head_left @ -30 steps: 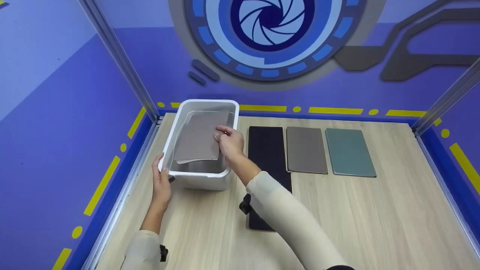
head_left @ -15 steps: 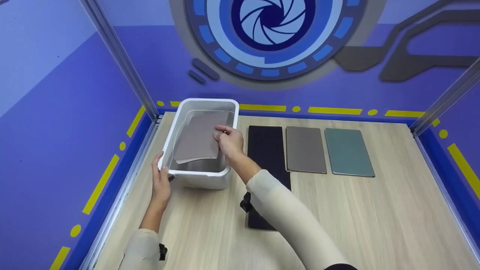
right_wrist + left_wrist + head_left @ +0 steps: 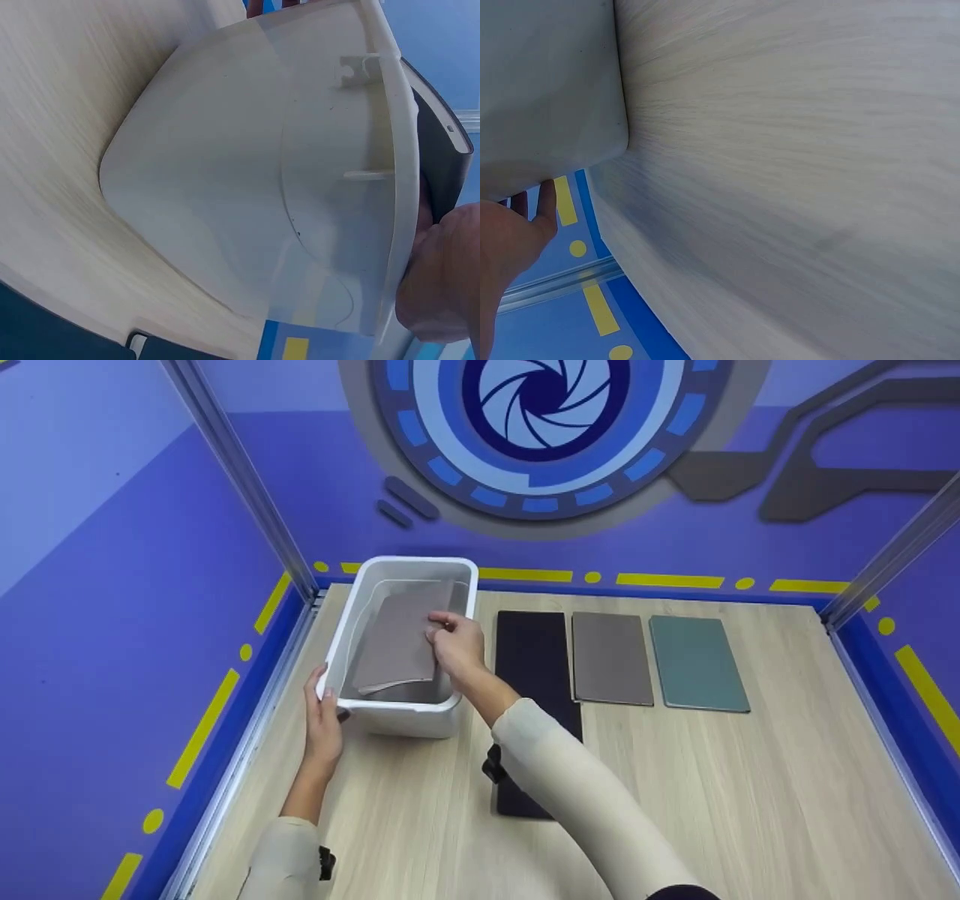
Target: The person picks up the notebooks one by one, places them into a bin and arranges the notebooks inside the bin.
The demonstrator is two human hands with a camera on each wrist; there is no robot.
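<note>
In the head view, my right hand (image 3: 459, 649) pinches the right edge of a grey-brown notebook (image 3: 401, 634), which sits slanted within the mouth of a white plastic bin (image 3: 409, 720). White page edges show along the notebook's near side. Thumb and fingers of my left hand (image 3: 324, 727) grip the bin's rim at its near left corner. The left wrist view has the fingers of that hand against the bin's wall (image 3: 547, 90). From the right wrist, the notebook (image 3: 442, 150) pokes above the rim beside my right hand (image 3: 442, 277).
Right of the bin lie black notebooks (image 3: 531, 652) end to end, partly under my right forearm. A second grey-brown notebook (image 3: 613, 658) and a green one (image 3: 699, 664) lie beside them on the wooden table (image 3: 787, 780). Blue panels (image 3: 300, 487) enclose the back and sides.
The grey-brown notebook has tilted and sunk slightly deeper into the bin, its near edge shifting a little. My right hand has moved slightly left with it; my left hand stays on the rim.
</note>
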